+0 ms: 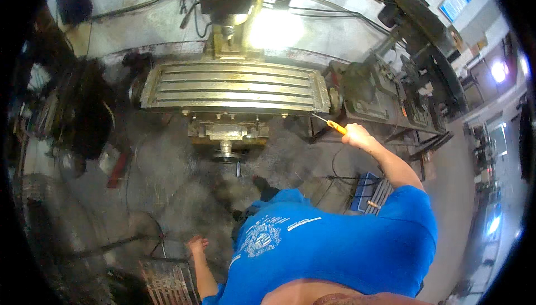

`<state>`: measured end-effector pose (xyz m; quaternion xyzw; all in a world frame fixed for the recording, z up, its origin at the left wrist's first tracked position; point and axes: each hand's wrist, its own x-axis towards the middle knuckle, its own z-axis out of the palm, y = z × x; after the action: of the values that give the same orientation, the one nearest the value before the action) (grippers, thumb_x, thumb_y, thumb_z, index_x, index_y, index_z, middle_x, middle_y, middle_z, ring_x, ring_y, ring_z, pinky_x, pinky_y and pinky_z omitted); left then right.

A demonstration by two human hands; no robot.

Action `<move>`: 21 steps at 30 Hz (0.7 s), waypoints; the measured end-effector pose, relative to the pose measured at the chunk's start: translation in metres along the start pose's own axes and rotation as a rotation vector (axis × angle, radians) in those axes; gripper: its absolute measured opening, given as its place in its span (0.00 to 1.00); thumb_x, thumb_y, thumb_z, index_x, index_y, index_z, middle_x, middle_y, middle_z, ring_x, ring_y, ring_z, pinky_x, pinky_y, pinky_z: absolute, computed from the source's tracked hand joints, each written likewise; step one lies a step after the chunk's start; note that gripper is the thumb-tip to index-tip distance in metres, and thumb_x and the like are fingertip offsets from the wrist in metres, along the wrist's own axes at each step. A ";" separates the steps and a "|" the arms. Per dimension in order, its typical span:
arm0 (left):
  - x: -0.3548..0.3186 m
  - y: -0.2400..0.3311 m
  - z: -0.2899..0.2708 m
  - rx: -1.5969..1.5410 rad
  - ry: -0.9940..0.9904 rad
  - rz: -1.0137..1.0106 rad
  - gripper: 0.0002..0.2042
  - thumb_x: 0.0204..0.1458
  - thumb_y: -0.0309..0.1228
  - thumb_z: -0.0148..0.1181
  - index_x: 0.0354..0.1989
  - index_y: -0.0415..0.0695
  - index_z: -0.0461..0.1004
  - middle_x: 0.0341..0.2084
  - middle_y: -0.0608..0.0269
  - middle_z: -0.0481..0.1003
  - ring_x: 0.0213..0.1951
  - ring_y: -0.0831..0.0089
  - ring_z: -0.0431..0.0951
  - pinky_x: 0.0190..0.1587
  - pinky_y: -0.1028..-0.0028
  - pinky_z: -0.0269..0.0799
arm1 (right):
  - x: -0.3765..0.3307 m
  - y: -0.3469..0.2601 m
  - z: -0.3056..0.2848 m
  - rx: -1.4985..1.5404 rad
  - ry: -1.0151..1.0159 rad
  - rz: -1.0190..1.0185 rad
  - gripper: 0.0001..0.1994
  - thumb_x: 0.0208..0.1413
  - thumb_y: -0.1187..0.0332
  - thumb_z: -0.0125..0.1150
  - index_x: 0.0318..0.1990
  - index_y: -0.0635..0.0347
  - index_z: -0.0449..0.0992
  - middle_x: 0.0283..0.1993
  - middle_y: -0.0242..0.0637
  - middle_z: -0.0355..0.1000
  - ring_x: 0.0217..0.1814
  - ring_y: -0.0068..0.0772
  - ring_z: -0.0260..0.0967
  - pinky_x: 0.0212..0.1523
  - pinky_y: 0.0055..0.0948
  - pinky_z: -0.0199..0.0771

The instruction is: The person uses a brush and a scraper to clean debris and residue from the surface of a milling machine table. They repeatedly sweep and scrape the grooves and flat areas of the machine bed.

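In my right hand (357,136) is a screwdriver (337,127) with a yellow handle; my fingers are wrapped round the handle's near end. Its thin metal shaft points left, and the tip is at the front right corner of the milling machine's slotted table (234,85). Whether the tip touches the table's edge, I cannot tell. My left hand (197,244) hangs low at my left side, away from the machine, its fingers loosely apart and nothing visible in them. Below the table's front is a handwheel (226,156) with a crank handle.
The machine's spindle (228,32) hangs above the table's back. To the right stands a metal bench (371,106) with machine parts. A blue crate (364,191) and metal bars (379,196) are beside my right side. A slatted rack (167,282) stands near my left arm.
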<state>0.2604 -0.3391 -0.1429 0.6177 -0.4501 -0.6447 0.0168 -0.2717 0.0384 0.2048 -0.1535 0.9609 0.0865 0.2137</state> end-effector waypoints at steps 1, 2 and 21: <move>-0.003 0.012 0.012 0.000 -0.014 -0.029 0.15 0.42 0.22 0.48 0.40 0.31 0.68 0.22 0.52 0.74 0.18 0.69 0.73 0.18 0.78 0.65 | -0.003 0.006 0.005 0.055 0.063 0.023 0.16 0.33 0.65 0.57 0.31 0.66 0.74 0.33 0.53 0.71 0.37 0.47 0.71 0.38 0.39 0.71; -0.001 0.019 0.021 -0.019 -0.087 0.022 0.15 0.42 0.22 0.48 0.40 0.31 0.67 0.22 0.51 0.74 0.18 0.69 0.73 0.18 0.78 0.65 | -0.002 0.013 0.005 0.106 0.128 0.043 0.16 0.33 0.64 0.57 0.31 0.66 0.74 0.34 0.53 0.71 0.38 0.48 0.70 0.39 0.39 0.70; -0.091 -0.058 0.081 -0.149 0.008 -0.059 0.11 0.46 0.21 0.45 0.38 0.34 0.68 0.19 0.51 0.73 0.15 0.70 0.73 0.11 0.77 0.59 | 0.063 0.039 -0.022 0.057 0.014 -0.034 0.19 0.32 0.61 0.58 0.34 0.65 0.75 0.33 0.47 0.73 0.35 0.42 0.72 0.36 0.36 0.71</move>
<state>0.2468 -0.2066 -0.1197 0.6303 -0.3824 -0.6740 0.0457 -0.3471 0.0538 0.2012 -0.1644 0.9617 0.0543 0.2125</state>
